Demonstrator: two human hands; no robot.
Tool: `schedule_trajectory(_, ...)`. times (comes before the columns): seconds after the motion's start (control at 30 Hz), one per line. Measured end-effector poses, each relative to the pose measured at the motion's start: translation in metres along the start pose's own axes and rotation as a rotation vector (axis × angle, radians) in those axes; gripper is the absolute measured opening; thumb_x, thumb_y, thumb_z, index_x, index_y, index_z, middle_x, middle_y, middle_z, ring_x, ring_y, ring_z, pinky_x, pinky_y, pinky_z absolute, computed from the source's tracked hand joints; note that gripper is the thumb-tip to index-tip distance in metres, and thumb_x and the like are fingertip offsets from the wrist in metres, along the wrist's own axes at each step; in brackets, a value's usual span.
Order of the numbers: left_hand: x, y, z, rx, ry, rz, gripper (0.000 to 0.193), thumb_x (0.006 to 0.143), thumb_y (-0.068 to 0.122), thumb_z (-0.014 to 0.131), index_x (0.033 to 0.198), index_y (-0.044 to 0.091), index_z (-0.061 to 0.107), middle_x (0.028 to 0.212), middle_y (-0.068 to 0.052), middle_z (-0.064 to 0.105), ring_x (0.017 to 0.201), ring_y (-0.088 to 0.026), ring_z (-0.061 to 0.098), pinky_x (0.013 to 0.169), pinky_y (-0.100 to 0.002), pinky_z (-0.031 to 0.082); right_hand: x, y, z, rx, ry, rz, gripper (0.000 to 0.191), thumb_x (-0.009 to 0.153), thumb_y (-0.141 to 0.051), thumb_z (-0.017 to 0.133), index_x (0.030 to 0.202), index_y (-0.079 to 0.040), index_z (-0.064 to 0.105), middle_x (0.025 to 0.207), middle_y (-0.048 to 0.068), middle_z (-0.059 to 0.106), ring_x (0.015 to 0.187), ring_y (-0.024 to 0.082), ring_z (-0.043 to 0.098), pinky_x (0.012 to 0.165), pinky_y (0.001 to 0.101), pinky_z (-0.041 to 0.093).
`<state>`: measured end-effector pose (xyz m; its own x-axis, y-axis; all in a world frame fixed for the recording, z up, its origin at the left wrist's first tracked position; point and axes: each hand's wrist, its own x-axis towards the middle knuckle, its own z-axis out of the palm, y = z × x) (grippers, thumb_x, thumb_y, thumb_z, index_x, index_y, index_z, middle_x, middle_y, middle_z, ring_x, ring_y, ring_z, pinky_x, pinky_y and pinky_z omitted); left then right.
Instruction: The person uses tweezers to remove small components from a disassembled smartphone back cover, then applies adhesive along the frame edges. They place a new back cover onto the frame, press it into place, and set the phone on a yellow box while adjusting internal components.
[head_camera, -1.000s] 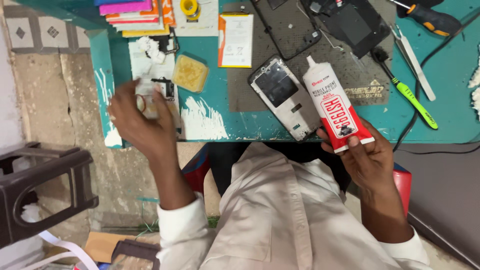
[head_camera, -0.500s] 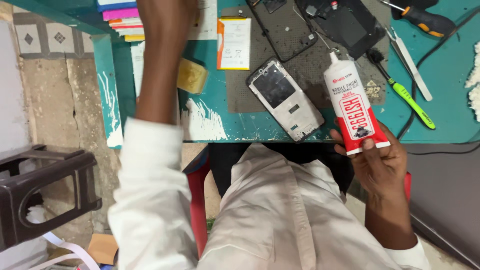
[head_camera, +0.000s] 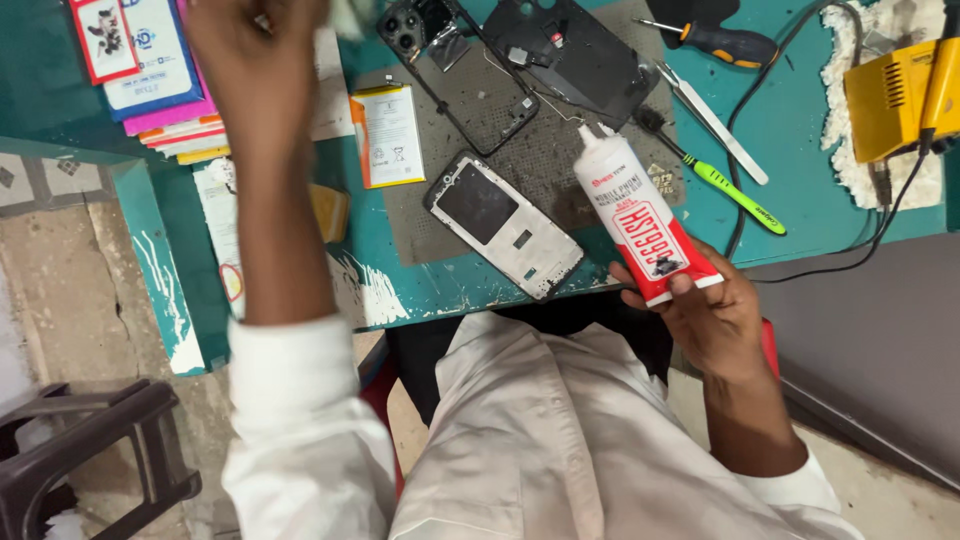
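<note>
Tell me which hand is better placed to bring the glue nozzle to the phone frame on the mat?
Right, probably. The right hand already grips the glue tube, its nozzle pointing over the mat beside the phone frame. The left hand is stretched to the desk's far side.

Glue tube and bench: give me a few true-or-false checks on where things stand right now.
1. The right hand holds the glue tube by its lower end. True.
2. The tube's nozzle points down toward the lap. False: it points up and away, over the grey mat.
3. The left hand rests on the phone frame. False: it is raised farther back, near the stacked packets.
4. A green-handled tool lies right of the tube. True.
5. The battery lies on the teal bench. True.
</note>
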<state>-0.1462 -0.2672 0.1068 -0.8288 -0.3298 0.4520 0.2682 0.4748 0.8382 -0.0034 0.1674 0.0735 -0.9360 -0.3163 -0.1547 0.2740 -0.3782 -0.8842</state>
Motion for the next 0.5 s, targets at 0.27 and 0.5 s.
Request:
schedule_trajectory(0.27, -0.117, 0.077, 0.054, -0.941, 0.056, -0.562, 0.017, 0.101, 0.003, 0.072, 0.116, -0.005, 0.068, 0.108, -0.013, 0.076, 0.093, -0.014, 0.071, 0.087, -0.028, 0.057, 0.003, 0.0, 0.005, -0.005, -0.058, 0.041, 0.053, 0.108, -0.008, 0.049, 0.155, 0.011, 0.036, 0.138, 0.028, 0.061, 0.122, 0.045, 0.066, 0.096, 0.0486, 0.062)
schedule_trajectory(0.5, -0.135, 0.082, 0.065, -1.033, -0.077, -0.658, 0.021, 0.104, 0.003, 0.066, 0.122, -0.008, 0.065, 0.113, -0.016, 0.075, 0.1, -0.015, 0.072, 0.092, -0.028, 0.058, -0.002, 0.0, 0.008, 0.0, -0.096, 0.029, 0.049, 0.109, -0.008, 0.048, 0.153, 0.01, 0.037, 0.137, 0.029, 0.061, 0.123, 0.044, 0.066, 0.096, 0.0496, 0.062)
